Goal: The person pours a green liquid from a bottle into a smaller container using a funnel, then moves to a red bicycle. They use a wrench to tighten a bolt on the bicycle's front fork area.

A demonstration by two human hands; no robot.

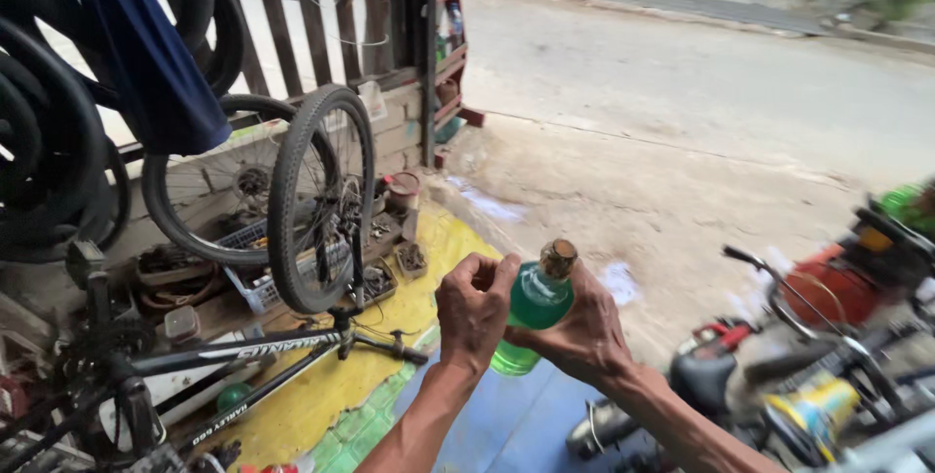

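Green liquid fills a clear bottle (534, 309) held at the lower centre of the frame, tilted slightly, its brownish cap (559, 259) at the top. Right hand (582, 332) wraps the bottle body from the right side and behind, fingers closed on it. Left hand (474, 309) is curled into a loose fist against the bottle's left side, touching it; whether it actually grips the glass cannot be told.

Below the hands: blue mat (506, 424), with a yellow mat (331, 380) beside it to the left. On the yellow mat, an upturned bicycle frame (253, 351), dark, lying across the lower left. Bicycle wheel (319, 195) stands upright at centre left, a second wheel (209, 181) behind it. Small trays of parts (385, 278) near the wheels. Dark tyres (49, 132) and a blue cloth (146, 54) hang at upper left. Motorbike parts (808, 356), blurred, at lower right. Bare concrete road (682, 93) across the upper right.
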